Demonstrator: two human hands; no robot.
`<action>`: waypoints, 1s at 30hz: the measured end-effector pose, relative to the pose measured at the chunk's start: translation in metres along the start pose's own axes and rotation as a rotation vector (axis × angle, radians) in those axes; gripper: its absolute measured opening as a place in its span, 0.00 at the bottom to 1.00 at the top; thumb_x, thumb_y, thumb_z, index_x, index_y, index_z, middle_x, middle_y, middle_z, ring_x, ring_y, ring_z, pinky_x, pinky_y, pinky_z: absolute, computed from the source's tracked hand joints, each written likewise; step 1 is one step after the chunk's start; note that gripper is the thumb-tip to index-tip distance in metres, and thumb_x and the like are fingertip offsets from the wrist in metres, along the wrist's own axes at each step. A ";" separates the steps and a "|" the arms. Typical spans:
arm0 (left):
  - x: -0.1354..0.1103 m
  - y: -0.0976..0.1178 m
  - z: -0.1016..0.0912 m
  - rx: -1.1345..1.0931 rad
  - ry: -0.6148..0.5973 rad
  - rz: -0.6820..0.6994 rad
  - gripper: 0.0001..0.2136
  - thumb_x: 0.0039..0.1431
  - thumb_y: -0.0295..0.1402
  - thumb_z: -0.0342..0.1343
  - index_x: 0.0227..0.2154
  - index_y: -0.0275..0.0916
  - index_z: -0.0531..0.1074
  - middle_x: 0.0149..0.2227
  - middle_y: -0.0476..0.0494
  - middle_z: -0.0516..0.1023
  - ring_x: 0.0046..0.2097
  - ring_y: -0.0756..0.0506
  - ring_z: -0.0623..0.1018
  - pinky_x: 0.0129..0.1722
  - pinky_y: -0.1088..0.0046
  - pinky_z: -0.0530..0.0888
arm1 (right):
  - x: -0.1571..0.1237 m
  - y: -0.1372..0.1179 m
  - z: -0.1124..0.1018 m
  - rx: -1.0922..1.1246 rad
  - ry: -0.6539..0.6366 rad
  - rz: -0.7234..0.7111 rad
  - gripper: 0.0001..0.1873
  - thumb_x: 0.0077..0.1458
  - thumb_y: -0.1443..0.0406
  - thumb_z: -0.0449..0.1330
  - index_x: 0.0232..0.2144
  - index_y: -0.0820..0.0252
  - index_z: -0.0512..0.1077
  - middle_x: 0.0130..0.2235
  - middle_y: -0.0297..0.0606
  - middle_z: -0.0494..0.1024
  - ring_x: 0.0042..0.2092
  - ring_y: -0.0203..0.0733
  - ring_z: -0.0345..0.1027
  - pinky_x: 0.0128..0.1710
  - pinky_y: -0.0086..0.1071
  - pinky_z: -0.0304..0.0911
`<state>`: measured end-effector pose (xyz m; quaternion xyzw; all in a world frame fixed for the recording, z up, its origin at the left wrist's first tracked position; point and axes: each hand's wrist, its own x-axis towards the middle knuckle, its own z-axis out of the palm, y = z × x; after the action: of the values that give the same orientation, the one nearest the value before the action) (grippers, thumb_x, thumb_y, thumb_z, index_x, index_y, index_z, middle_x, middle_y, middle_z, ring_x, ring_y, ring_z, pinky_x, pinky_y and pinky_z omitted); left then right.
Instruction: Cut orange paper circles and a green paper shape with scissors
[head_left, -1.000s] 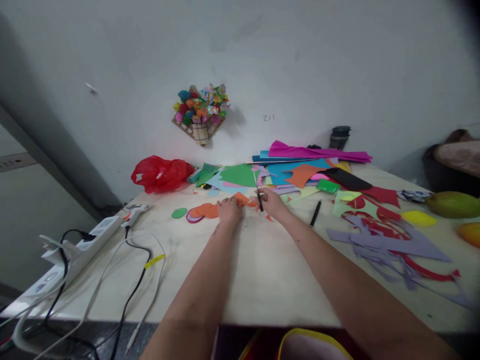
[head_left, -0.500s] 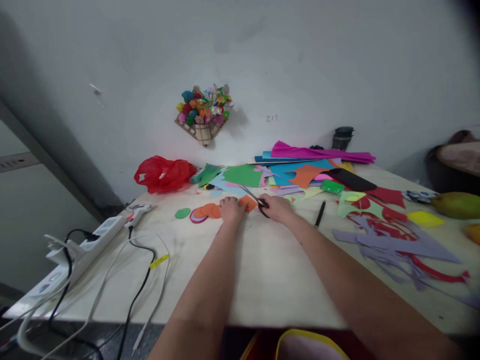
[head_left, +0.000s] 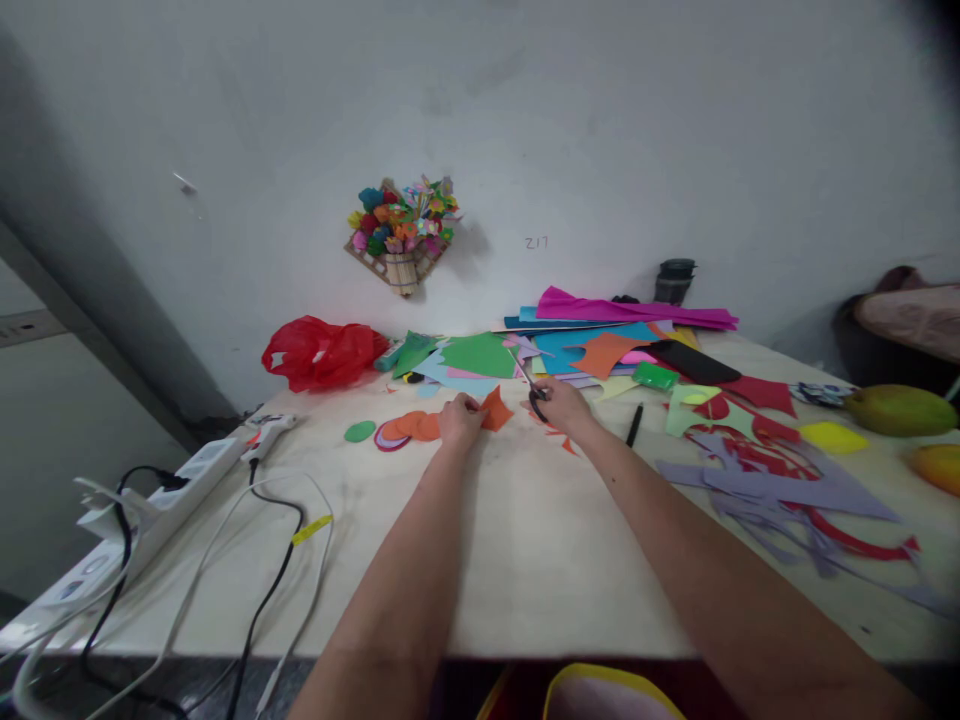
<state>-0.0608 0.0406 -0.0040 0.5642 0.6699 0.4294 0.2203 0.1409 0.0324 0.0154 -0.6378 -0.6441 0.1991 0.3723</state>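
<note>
My left hand (head_left: pixel 460 420) is closed on a piece of orange paper (head_left: pixel 496 411), whose pointed corners stick out past the fingertips. To the right, my right hand (head_left: pixel 561 405) grips black-handled scissors (head_left: pixel 537 398); their blades point up and away, apart from the orange paper. Small orange scraps (head_left: pixel 568 446) lie by the right hand. Left of my left hand, orange paper circles (head_left: pixel 415 426) overlap in a row, with a purple and red-edged one (head_left: pixel 387 436) at its end. A green paper circle (head_left: pixel 360 431) lies farther left.
Coloured paper sheets (head_left: pixel 480 354) pile along the wall. A red plastic bag (head_left: pixel 324 353) sits at the back left. A power strip (head_left: pixel 150 525) with cables lines the left edge. Purple and red scraps (head_left: pixel 780 485), a black pen (head_left: pixel 634 425) and a green mango (head_left: pixel 900 411) lie right.
The scissors have moved away from the orange paper to the right, blades now steeper. Orange scraps now show beside my right hand. My left fingers now pinch the paper.
</note>
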 end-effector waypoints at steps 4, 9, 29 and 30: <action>0.000 0.003 0.000 -0.168 0.068 -0.033 0.12 0.47 0.26 0.70 0.23 0.43 0.71 0.24 0.48 0.78 0.33 0.43 0.79 0.35 0.71 0.69 | -0.002 -0.007 0.021 0.562 -0.076 0.066 0.18 0.43 0.65 0.76 0.36 0.57 0.76 0.25 0.28 0.75 0.29 0.40 0.73 0.28 0.29 0.66; 0.001 0.007 0.006 -0.470 -0.003 -0.111 0.12 0.46 0.28 0.72 0.20 0.41 0.72 0.20 0.50 0.76 0.25 0.47 0.75 0.29 0.73 0.68 | -0.013 -0.016 0.033 0.685 -0.088 0.230 0.17 0.46 0.66 0.73 0.38 0.57 0.74 0.24 0.27 0.74 0.24 0.37 0.72 0.18 0.24 0.55; -0.013 0.012 0.011 -0.693 -0.233 -0.027 0.21 0.45 0.43 0.77 0.23 0.39 0.70 0.21 0.50 0.76 0.21 0.50 0.75 0.26 0.75 0.74 | 0.001 0.008 0.047 0.620 0.060 0.162 0.16 0.45 0.65 0.68 0.40 0.55 0.73 0.26 0.28 0.77 0.26 0.39 0.73 0.26 0.30 0.70; -0.014 0.012 0.011 -0.678 -0.271 -0.022 0.21 0.45 0.44 0.77 0.24 0.38 0.71 0.21 0.49 0.77 0.20 0.50 0.75 0.25 0.75 0.73 | 0.000 0.007 0.045 0.647 0.061 0.163 0.16 0.45 0.65 0.67 0.39 0.55 0.73 0.25 0.27 0.76 0.26 0.39 0.73 0.26 0.30 0.70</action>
<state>-0.0417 0.0307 -0.0023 0.5035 0.4603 0.5458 0.4864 0.1120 0.0435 -0.0185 -0.5416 -0.4829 0.4034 0.5574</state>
